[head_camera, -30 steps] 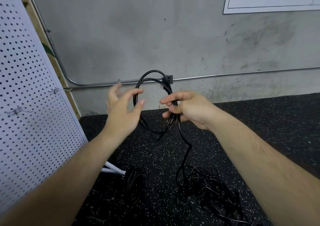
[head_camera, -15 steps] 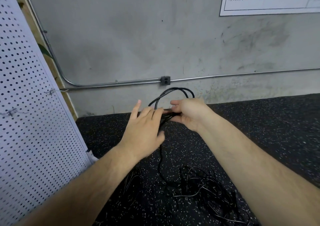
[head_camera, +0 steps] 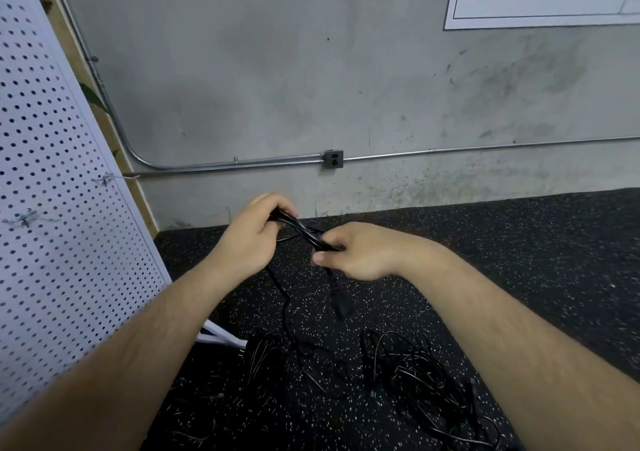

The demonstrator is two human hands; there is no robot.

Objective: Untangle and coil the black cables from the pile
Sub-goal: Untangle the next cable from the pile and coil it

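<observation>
Gripping the thick black rubber cable bundle at both ends: left hand curled round one, right hand pinching the other, above the speckled black rubber floor. Its plug dangles free. One strand drops towards the tangled pile of thin black cables at the floor's near edge. Lift, and it could snag there, or the loops could spring apart.

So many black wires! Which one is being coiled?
Look where the grey wall meets the speckled black floor. Just in front, the left hand and right hand grip one bundled cable between them, its plug dangling below; the other wires lie in a loose pile on the floor.
</observation>
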